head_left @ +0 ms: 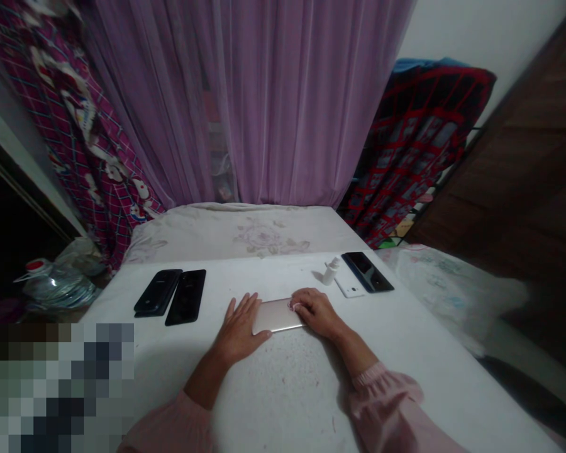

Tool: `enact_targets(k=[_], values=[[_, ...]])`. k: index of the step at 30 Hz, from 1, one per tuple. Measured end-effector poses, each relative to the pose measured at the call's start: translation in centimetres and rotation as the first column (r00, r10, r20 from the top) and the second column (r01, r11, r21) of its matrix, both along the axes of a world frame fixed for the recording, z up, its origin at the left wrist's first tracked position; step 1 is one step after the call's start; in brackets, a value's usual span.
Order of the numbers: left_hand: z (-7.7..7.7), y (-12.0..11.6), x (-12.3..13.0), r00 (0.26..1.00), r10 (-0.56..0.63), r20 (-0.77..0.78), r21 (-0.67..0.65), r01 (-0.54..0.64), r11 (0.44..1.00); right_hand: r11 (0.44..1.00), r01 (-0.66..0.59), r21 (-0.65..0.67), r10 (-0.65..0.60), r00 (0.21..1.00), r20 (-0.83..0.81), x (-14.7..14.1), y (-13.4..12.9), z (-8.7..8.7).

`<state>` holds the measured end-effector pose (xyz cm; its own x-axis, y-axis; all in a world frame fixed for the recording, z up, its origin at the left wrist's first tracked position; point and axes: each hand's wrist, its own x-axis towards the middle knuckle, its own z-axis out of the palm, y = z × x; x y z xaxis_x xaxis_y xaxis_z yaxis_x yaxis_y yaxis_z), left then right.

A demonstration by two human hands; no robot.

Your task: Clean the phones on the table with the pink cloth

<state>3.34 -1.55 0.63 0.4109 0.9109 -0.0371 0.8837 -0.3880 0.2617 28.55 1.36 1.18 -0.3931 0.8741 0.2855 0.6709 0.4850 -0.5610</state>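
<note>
Two pink sleeves, the left sleeve [172, 425] and the right sleeve [389, 399], come in at the near edge over a white-covered desk [283, 396]. Between the person's hands a gold-toned phone [277, 316] lies flat, its back up, near the middle of the desk. The left hand [239, 330] is spread over the phone's left end, thumb along the near edge. The right hand [317, 313] is bent over the other end, its fingertips pinching a small pale scrap [293, 306] against the back; what the scrap is made of is too small to tell. Beyond the right hand stands a white bottle [331, 271], just beside a white phone [349, 289] and a dark phone [368, 272]. Well apart, to the left, lie black phones [187, 297].
</note>
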Motion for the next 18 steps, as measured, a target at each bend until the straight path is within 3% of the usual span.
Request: enact_targets(k=[10, 18], values=[[0.3, -0.2, 0.1, 1.000, 0.008, 0.012, 0.022, -0.008, 1.000, 0.982, 0.187, 0.023, -0.188, 0.975, 0.118, -2.1, 0.5, 0.2], [-0.1, -0.2, 0.1, 1.000, -0.004, 0.013, 0.051, 0.004, 0.999, 0.996, 0.024, 0.081, -0.024, 1.000, 0.002, -0.6, -2.1, -1.0]])
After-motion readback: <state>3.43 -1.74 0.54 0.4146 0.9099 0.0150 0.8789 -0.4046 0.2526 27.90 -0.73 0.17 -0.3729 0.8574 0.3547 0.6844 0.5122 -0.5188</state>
